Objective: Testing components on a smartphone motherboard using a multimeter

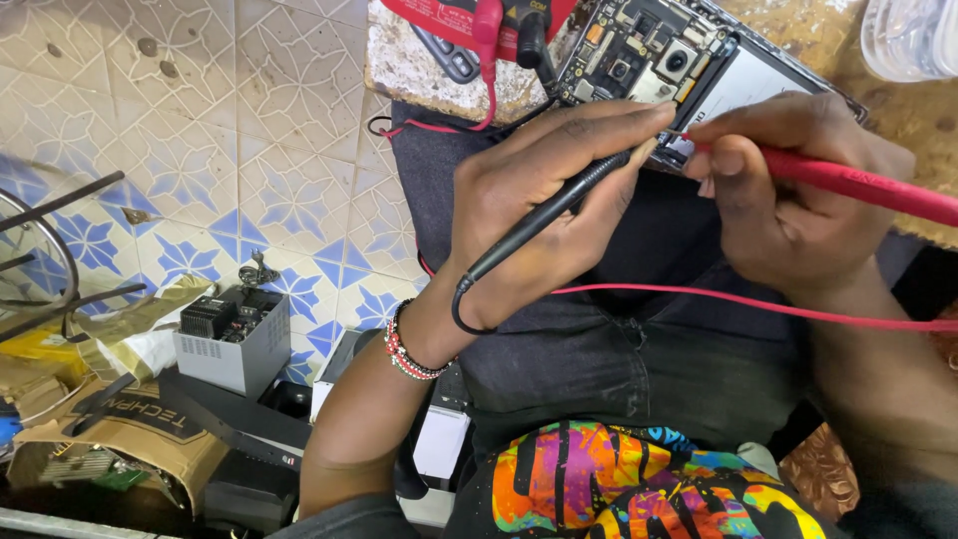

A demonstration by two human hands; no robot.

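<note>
An opened phone (649, 55) with its circuit board and camera modules bare lies on the edge of a worn table (419, 70). My left hand (539, 200) grips a black test probe (544, 215) whose tip touches the phone's lower edge. My right hand (788, 190) pinches a red test probe (858, 185), its tip at the same spot on the phone. A red multimeter (469, 20) sits at the table's top, with red and black leads plugged in. A red wire (748, 304) runs across my lap.
A grey metal power-supply box (235, 344) stands on the patterned tile floor (200, 130) at lower left, beside cardboard (120, 429), black straps and scrap. A clear plastic container (913, 35) sits at the top right of the table. A chair frame (40, 250) is at far left.
</note>
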